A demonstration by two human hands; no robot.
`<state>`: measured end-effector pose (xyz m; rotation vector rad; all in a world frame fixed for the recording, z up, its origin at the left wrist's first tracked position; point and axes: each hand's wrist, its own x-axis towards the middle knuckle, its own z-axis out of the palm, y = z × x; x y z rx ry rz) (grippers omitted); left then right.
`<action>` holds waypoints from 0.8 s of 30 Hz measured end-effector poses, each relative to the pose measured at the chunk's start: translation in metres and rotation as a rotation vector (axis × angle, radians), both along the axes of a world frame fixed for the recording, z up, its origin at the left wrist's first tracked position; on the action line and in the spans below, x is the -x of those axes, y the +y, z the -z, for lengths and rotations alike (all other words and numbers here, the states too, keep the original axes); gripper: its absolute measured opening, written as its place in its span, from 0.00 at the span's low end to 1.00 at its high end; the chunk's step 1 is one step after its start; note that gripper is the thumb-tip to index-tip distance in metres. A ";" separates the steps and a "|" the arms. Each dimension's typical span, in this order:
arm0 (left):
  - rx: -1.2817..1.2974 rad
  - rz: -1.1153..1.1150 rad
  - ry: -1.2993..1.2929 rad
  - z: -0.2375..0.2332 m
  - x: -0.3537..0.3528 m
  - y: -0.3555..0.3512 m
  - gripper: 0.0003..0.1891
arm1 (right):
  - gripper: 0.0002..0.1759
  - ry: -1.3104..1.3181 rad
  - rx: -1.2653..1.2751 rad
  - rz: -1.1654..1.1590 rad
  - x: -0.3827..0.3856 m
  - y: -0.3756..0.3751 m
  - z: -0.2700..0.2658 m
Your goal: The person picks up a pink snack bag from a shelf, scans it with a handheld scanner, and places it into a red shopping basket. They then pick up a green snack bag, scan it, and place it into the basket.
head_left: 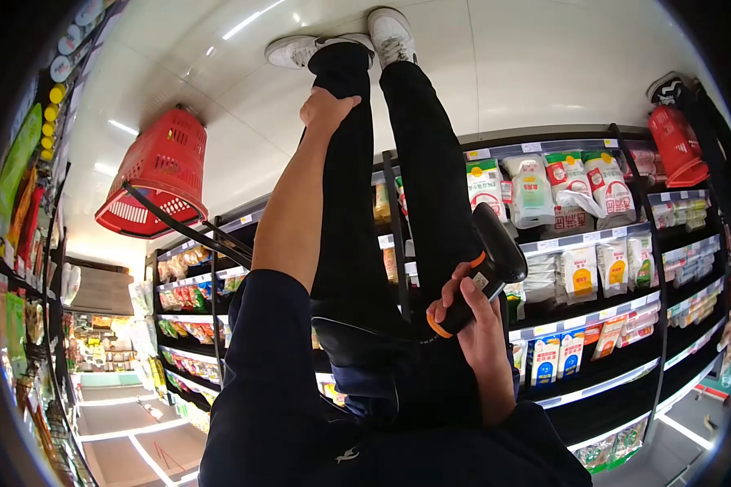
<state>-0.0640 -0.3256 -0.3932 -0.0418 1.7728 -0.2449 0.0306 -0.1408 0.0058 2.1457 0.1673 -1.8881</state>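
My left hand (pixel 326 109) is closed round the lower part of a black trouser leg (pixel 345 73), just short of the white shoes (pixel 391 36). Its bare forearm runs up from a dark sleeve. In my right hand (pixel 481 321) is a black handheld device (pixel 499 243) with orange trim, which looks like a scanner. The fingers wrap round its handle, and a small printed label shows on it. The device is in front of the shelves of bagged goods (pixel 581 272), over the right side of my lap.
A red shopping basket (pixel 166 158) with a black handle stands on the pale floor (pixel 235 89) at the left. Another red basket (pixel 676 146) is at the right, beside a dark shoe (pixel 668 85). Packed shelves (pixel 36 211) line the far left.
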 end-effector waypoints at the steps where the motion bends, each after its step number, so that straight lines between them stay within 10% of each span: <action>1: -0.001 0.013 0.003 0.001 0.000 0.000 0.52 | 0.15 -0.002 0.004 0.002 0.000 0.001 0.000; 6: -0.588 0.420 0.499 -0.005 -0.013 0.006 0.19 | 0.15 -0.004 -0.013 0.044 -0.003 0.005 -0.006; 12: -1.439 -0.309 0.307 -0.061 0.060 0.185 0.14 | 0.16 -0.006 -0.023 0.010 -0.005 0.002 -0.005; 15: -1.067 -0.453 0.063 -0.057 0.035 0.146 0.14 | 0.16 -0.010 -0.009 0.009 -0.001 0.004 -0.007; 16: -1.229 -0.146 0.286 -0.016 -0.015 0.091 0.14 | 0.15 -0.021 -0.001 0.048 0.001 0.007 -0.008; 17: -1.135 -0.260 -0.112 0.033 -0.072 -0.023 0.12 | 0.15 -0.029 0.004 0.087 0.003 0.010 -0.010; 21: -0.862 -0.288 0.005 -0.003 -0.050 0.031 0.09 | 0.15 0.088 -0.144 0.067 0.000 0.016 -0.017; 24: -1.118 -0.202 0.147 -0.035 0.020 0.118 0.09 | 0.15 0.092 -0.149 0.022 -0.005 0.013 -0.020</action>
